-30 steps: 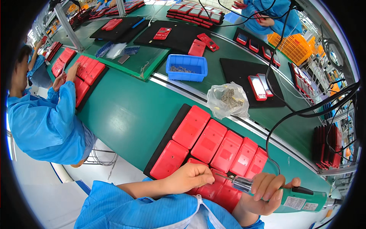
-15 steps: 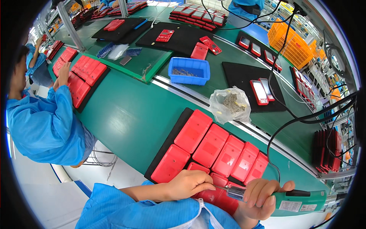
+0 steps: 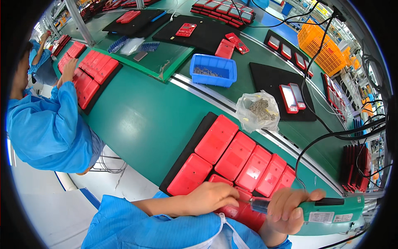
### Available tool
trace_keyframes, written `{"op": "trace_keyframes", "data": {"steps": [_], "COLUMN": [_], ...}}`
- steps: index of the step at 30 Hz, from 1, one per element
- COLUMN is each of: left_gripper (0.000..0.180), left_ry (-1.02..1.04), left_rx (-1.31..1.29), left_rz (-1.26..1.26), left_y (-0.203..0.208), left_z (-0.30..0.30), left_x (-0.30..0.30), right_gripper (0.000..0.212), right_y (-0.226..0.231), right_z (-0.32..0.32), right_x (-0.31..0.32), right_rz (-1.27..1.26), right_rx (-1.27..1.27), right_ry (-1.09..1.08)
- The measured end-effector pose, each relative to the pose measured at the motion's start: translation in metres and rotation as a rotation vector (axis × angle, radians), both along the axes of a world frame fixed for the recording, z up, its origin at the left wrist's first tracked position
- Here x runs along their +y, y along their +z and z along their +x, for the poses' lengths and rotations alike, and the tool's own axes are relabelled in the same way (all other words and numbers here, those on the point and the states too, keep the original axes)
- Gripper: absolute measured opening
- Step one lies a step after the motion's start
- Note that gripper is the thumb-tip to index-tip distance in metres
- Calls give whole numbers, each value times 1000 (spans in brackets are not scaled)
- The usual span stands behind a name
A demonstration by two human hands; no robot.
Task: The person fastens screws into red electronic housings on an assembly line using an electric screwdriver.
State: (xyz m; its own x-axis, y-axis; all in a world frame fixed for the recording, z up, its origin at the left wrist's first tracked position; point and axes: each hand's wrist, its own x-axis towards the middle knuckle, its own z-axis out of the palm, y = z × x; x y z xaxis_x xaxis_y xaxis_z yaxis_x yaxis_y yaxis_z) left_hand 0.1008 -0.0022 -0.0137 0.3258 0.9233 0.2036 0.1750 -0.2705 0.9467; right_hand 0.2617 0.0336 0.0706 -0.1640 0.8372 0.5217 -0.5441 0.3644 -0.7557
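My right hand (image 3: pixel 288 209) is wrapped around a green electric screwdriver (image 3: pixel 331 210), held level with its nose to the left. My left hand (image 3: pixel 213 197) is closed, thumb and fingers together, just off the screwdriver's nose. Whatever those fingers may pinch is hidden or too small to tell. Beneath both hands and beyond them lie rows of red plastic housings (image 3: pixel 216 139) with small screw holes. They rest on a black foam mat (image 3: pixel 178 174), and my hands cover part of the nearest row.
A clear bag of small metal screws (image 3: pixel 263 108) and a blue bin of screws (image 3: pixel 213 76) stand beyond the housings. Red-framed devices (image 3: pixel 288 99) lie on another black mat. A black cable (image 3: pixel 306 153) hangs at right. A co-worker in blue (image 3: pixel 49 124) handles red housings at left.
The whole view has shifted slightly. The screwdriver's nose is nearer my left fingers, and less of its bit shows. Both hands keep the same grip.
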Motion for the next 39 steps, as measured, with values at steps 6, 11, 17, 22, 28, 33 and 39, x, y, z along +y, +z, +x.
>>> {"op": "trace_keyframes", "data": {"steps": [6,11,17,22,28,33,39], "left_gripper": [28,25,23,22,24,26,27], "left_ry": [196,171,121,110,59,55,91], "left_rx": [-1035,-1231,-1195,-1118,-1171,-1157,-1100], "left_rz": [-885,-990,-947,-879,-853,-831,-857], "left_y": [5,10,5,1,-3,-7,-2], "left_z": [-31,-40,-44,-41,-45,-45,-45], "left_x": [10,9,3,3,0,0,6], "right_gripper": [34,35,39,40,40,35,33], "right_y": [-14,-38,-37,-38,-41,-45,-45], "right_z": [-9,-12,-17,-18,-21,-26,-31], "right_x": [20,25,32,36,39,39,43], "right_rz": [173,207,228,267,263,198,177], "right_rx": [-108,-159,-171,-236,-274,-344,-402], "right_ry": [-182,-131,-107,-49,-24,-79,-51]}}
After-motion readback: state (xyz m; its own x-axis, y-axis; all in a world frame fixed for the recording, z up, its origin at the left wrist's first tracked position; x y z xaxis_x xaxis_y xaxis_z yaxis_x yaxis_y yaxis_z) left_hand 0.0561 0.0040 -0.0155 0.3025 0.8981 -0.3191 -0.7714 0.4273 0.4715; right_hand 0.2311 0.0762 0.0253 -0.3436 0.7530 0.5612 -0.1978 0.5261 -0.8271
